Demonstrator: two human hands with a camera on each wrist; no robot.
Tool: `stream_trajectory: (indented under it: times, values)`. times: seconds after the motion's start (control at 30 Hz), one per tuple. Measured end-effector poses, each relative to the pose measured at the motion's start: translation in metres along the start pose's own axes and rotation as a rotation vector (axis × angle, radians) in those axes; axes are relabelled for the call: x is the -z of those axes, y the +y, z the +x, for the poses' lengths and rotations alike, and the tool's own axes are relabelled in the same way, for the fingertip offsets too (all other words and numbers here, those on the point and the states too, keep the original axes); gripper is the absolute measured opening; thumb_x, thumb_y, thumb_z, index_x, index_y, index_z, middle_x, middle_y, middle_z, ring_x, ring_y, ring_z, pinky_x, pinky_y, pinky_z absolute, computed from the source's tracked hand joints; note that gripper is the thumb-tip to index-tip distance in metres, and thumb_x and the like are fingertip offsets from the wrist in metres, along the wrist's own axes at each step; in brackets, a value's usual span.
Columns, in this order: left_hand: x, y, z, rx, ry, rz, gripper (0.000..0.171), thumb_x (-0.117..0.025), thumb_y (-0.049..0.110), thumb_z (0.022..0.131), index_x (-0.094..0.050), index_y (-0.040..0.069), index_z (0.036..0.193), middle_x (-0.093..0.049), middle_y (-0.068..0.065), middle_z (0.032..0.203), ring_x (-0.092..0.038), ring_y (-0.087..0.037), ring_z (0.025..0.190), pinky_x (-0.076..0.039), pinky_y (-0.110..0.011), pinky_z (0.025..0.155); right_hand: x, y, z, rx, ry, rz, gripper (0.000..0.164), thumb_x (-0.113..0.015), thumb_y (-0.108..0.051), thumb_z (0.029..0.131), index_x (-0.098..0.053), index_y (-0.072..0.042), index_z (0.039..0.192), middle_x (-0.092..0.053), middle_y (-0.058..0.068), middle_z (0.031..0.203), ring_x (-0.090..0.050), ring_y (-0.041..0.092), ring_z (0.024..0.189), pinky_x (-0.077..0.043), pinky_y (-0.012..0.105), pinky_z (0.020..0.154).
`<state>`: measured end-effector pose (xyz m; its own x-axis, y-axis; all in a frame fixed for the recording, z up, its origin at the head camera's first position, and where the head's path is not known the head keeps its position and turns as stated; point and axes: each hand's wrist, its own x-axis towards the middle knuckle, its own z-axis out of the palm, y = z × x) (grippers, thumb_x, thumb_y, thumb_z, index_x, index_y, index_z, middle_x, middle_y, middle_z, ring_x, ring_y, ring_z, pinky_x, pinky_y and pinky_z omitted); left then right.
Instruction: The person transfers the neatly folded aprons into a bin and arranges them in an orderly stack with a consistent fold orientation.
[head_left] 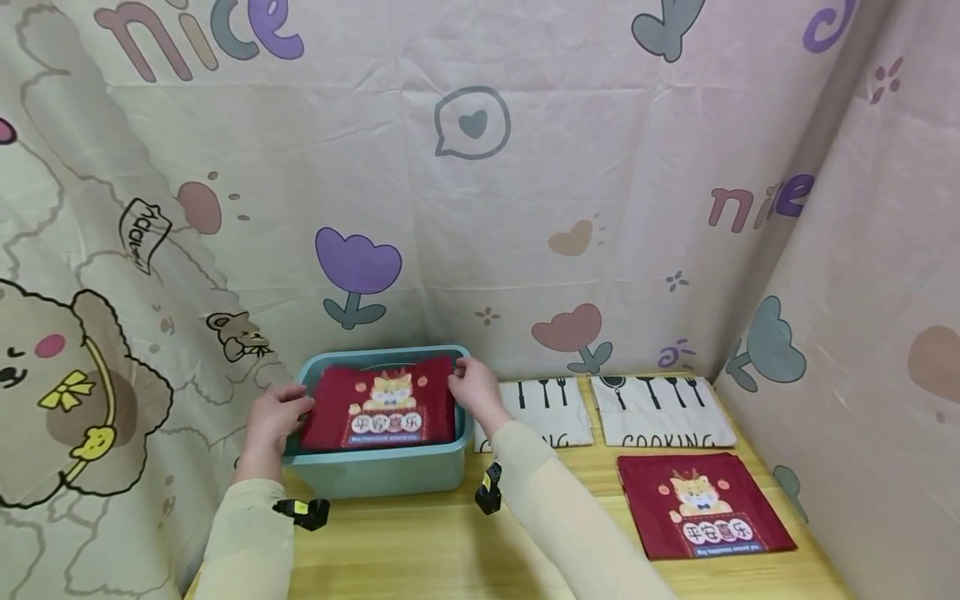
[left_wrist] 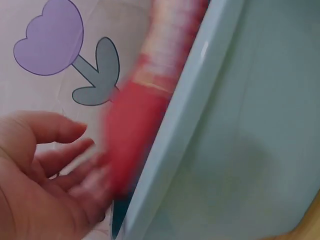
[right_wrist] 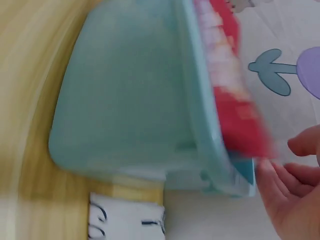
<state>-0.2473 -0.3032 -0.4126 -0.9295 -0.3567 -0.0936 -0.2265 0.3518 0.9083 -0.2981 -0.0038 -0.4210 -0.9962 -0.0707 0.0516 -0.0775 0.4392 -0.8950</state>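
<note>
A folded red cloth (head_left: 382,408) printed with a cartoon dog and Chinese characters lies face up in the mouth of a light blue plastic bin (head_left: 375,479). At its left edge is my left hand (head_left: 274,418), and at its upper right corner my right hand (head_left: 474,388). In the left wrist view, the left hand (left_wrist: 50,175) has its thumb and fingers apart beside the blurred cloth (left_wrist: 132,130). Loose fingers of the right hand (right_wrist: 295,195) also show by the cloth's edge in the right wrist view, with no pinch on it.
Right of the bin lie two folded white cloths, one near the bin (head_left: 543,417) and another (head_left: 663,417) farther right, printed with utensils. A second red cloth (head_left: 701,508) lies in front of them on the wooden table (head_left: 397,550). Printed curtains (head_left: 480,217) enclose the back and sides.
</note>
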Motion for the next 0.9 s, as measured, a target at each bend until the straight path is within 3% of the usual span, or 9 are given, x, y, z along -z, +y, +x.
stream_trajectory:
  times: [0.1, 0.27, 0.63, 0.9]
  values:
    - [0.003, -0.002, -0.003, -0.032, -0.019, 0.102, 0.048, -0.053, 0.012, 0.100, -0.043, -0.011, 0.141, -0.044, -0.033, 0.139, -0.046, -0.047, 0.124, -0.040, -0.056, 0.101, 0.007, 0.004, -0.002, 0.084, 0.030, -0.129, 0.036, -0.060, -0.012, 0.098, -0.058, 0.000, 0.131, -0.063, 0.014, 0.120, -0.061, 0.028, 0.107, -0.053, 0.040, 0.091]
    - [0.006, -0.002, -0.007, -0.100, -0.005, 0.216, 0.046, -0.053, 0.018, 0.101, -0.047, -0.010, 0.138, -0.049, -0.033, 0.135, -0.046, -0.047, 0.123, -0.038, -0.059, 0.101, 0.017, 0.012, -0.005, 0.173, -0.004, -0.130, 0.038, -0.061, -0.014, 0.098, -0.056, -0.004, 0.134, -0.062, 0.013, 0.123, -0.061, 0.026, 0.110, -0.053, 0.036, 0.091]
    - [0.005, -0.004, -0.018, -0.221, -0.032, 0.307, 0.046, -0.053, 0.019, 0.101, -0.048, -0.010, 0.137, -0.054, -0.033, 0.129, -0.051, -0.046, 0.117, -0.044, -0.056, 0.095, 0.036, 0.019, -0.018, 0.362, -0.029, -0.218, 0.044, -0.062, -0.015, 0.096, -0.054, -0.005, 0.138, -0.062, 0.012, 0.125, -0.062, 0.029, 0.112, -0.051, 0.040, 0.094]
    - [-0.002, -0.007, -0.030, -0.292, -0.044, 0.351, 0.051, -0.057, 0.019, 0.100, -0.046, -0.011, 0.139, -0.058, -0.031, 0.125, -0.054, -0.044, 0.116, -0.046, -0.051, 0.094, 0.047, 0.028, -0.029, 0.480, -0.002, -0.362, 0.044, -0.065, -0.015, 0.095, -0.057, -0.004, 0.136, -0.063, 0.010, 0.126, -0.057, 0.025, 0.118, -0.045, 0.041, 0.101]
